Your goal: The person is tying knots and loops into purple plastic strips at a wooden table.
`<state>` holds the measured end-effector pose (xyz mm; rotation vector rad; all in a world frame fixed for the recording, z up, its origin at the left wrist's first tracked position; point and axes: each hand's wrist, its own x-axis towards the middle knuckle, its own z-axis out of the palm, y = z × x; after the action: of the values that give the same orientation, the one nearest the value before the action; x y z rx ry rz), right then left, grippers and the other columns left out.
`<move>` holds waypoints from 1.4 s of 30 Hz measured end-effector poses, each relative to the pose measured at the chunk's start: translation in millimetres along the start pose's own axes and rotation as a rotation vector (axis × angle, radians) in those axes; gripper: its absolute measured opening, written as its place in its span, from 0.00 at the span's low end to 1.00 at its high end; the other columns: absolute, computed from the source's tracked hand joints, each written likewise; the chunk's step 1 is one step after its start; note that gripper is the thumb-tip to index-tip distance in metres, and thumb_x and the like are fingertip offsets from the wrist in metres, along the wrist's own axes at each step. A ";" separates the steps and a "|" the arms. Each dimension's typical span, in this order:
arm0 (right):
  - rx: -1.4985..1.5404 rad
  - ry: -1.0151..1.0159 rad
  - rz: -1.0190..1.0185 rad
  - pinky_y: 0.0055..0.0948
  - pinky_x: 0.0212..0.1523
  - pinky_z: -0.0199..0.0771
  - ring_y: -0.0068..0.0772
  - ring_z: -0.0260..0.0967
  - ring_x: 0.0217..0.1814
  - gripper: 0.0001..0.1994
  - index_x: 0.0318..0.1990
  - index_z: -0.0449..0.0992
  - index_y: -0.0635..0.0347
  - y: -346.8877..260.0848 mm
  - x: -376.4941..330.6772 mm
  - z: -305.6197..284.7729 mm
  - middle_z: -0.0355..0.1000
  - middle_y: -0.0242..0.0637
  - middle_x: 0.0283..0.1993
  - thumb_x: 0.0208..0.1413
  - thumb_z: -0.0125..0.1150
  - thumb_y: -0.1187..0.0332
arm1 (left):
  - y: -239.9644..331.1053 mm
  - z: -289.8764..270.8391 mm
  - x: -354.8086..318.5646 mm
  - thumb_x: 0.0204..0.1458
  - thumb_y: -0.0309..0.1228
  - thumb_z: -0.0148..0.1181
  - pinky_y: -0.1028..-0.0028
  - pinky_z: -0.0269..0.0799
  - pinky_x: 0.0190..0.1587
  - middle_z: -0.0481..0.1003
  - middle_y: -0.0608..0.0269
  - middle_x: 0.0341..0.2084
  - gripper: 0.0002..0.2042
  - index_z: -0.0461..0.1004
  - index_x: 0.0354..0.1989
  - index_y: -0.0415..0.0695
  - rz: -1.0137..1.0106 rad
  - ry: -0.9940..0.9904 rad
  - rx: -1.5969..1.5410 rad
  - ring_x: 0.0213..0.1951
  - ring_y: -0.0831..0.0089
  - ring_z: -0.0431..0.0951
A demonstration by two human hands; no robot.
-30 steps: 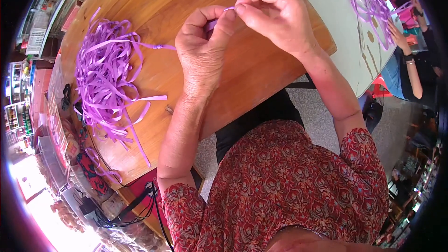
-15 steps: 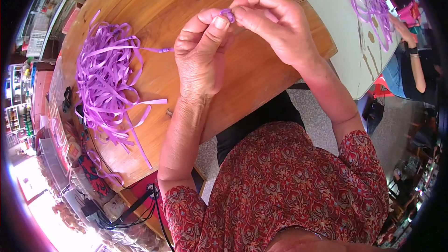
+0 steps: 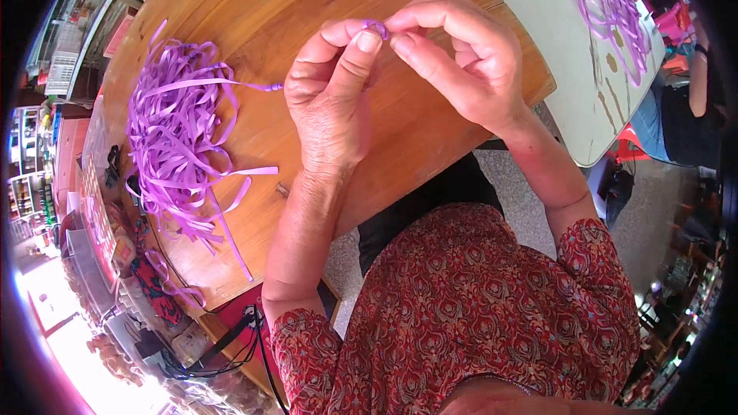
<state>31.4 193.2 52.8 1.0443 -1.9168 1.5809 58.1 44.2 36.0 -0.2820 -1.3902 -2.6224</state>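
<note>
My left hand (image 3: 330,100) is closed, thumb and index finger pinching a small coiled loop of purple ribbon (image 3: 377,27) at its fingertips. Close against the loop's right side is my right hand (image 3: 473,58); its index fingertip seems to touch the ribbon while the thumb stands slightly apart. A twisted, knotted stretch of ribbon (image 3: 269,87) emerges from the far side of my left hand and leads left to a large tangled pile of flat purple ribbon (image 3: 177,123). Whatever lies inside my left palm is hidden.
The wooden table (image 3: 430,131) has a curved edge. Right of it stands a pale table (image 3: 550,23) with more purple ribbon (image 3: 615,23), a co-worker's arm (image 3: 698,81) beyond. Black cables (image 3: 250,330) hang at the lower left, near shelves and packed goods.
My right thumb and index finger have spread apart and shifted slightly down and right. Both hands sit a little lower. The co-worker's arm has drawn back from the ribbon.
</note>
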 end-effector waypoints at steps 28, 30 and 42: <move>0.381 0.264 0.285 0.17 0.31 0.61 0.19 0.64 0.31 0.05 0.32 0.73 0.66 11.6 -15.9 22.2 0.70 0.32 0.32 0.48 0.57 0.83 | 3.9 8.0 -1.8 0.52 0.24 0.59 0.85 0.52 0.24 0.73 0.73 0.24 0.03 0.76 0.33 0.41 -0.226 0.153 -0.044 0.22 0.88 0.59; 0.559 0.300 0.380 0.18 0.35 0.63 0.20 0.64 0.33 0.04 0.33 0.73 0.66 11.6 -17.9 24.8 0.69 0.32 0.33 0.50 0.56 0.82 | 3.6 1.1 -2.4 0.53 0.24 0.56 0.84 0.64 0.32 0.76 0.65 0.31 0.05 0.75 0.36 0.38 -0.196 0.066 -0.037 0.30 0.81 0.72; 0.316 0.361 0.198 0.18 0.37 0.67 0.21 0.67 0.36 0.07 0.40 0.74 0.68 17.7 -15.6 16.7 0.71 0.35 0.37 0.53 0.56 0.81 | 4.0 8.6 -1.0 0.52 0.27 0.59 0.86 0.52 0.23 0.73 0.75 0.24 0.03 0.76 0.33 0.42 -0.185 0.169 -0.007 0.20 0.88 0.59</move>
<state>29.4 182.5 26.0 0.6343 -1.5972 2.0721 60.8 49.2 43.7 0.0708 -1.4117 -2.7219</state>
